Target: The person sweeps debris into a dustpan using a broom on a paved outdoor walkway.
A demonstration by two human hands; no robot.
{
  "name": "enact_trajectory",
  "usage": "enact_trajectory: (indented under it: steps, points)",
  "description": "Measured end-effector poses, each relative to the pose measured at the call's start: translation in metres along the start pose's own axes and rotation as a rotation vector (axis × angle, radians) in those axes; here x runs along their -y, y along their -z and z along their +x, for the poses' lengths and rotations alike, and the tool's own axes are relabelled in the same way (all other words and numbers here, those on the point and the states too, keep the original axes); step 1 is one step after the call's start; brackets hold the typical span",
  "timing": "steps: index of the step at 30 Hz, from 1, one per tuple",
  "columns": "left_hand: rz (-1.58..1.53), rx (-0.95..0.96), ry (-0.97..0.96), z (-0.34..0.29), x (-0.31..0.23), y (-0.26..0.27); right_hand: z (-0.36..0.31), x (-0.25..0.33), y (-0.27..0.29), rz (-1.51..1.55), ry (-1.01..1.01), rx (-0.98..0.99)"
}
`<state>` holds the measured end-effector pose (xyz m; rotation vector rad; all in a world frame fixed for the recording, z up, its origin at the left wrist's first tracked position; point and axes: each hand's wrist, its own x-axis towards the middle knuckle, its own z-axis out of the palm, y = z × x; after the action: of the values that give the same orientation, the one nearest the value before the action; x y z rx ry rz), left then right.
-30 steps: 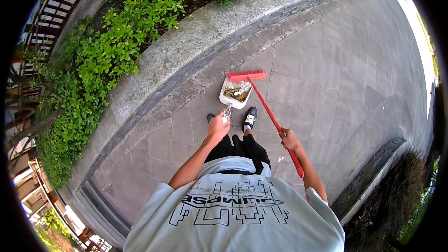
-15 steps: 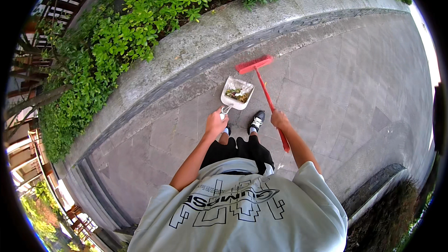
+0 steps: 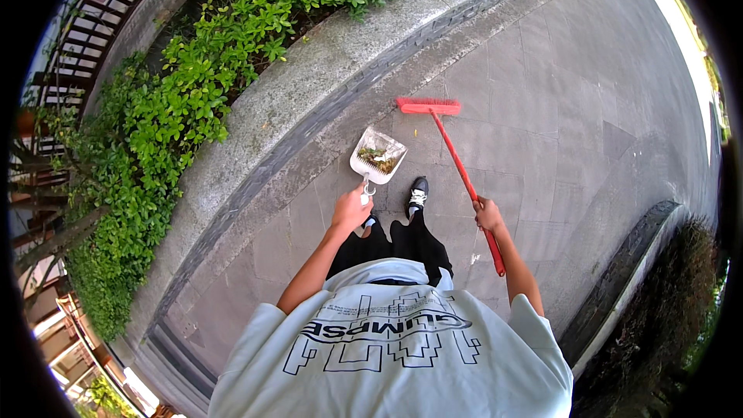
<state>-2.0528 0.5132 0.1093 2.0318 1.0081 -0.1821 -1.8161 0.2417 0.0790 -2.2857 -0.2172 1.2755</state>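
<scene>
My left hand (image 3: 353,206) is closed around the handle of a white dustpan (image 3: 394,150). Dry leaves and other litter (image 3: 375,159) lie in the pan, by its toothed edge. My right hand (image 3: 487,215) grips the red handle of a broom (image 3: 457,156), whose end sticks out behind the hand. Ahead and to the right of the dustpan, the broom's red head (image 3: 429,106) is at the paving, apart from the pan. A small yellow leaf (image 3: 416,132) shows on the ground between the pan and the broom handle.
Grey stone paving (image 3: 526,124) spreads around my feet. A low curved stone wall (image 3: 255,124) borders it ahead and left, with green bushes (image 3: 193,70) behind. At the right is another stone edge (image 3: 619,286) with dark brown plants. My shoe (image 3: 418,193) stands near the dustpan.
My right hand has moved right and a little toward me, and the broom head has shifted slightly right. The view has turned, and the dustpan appears a little further left.
</scene>
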Motion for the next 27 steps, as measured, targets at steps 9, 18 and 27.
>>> enact_trajectory:
  steps: [9,18,27]
  points:
    - [0.087,0.1,-0.212,0.035,-0.011,0.002,0.098,0.006,-0.071,0.151,-0.163,-0.194]
    - [0.039,0.081,-0.162,0.056,0.005,0.023,-0.061,0.002,-0.106,-0.009,-0.152,0.106]
    - [0.09,0.066,-0.04,0.031,-0.009,0.023,-0.051,0.046,-0.064,0.046,-0.019,-0.075]
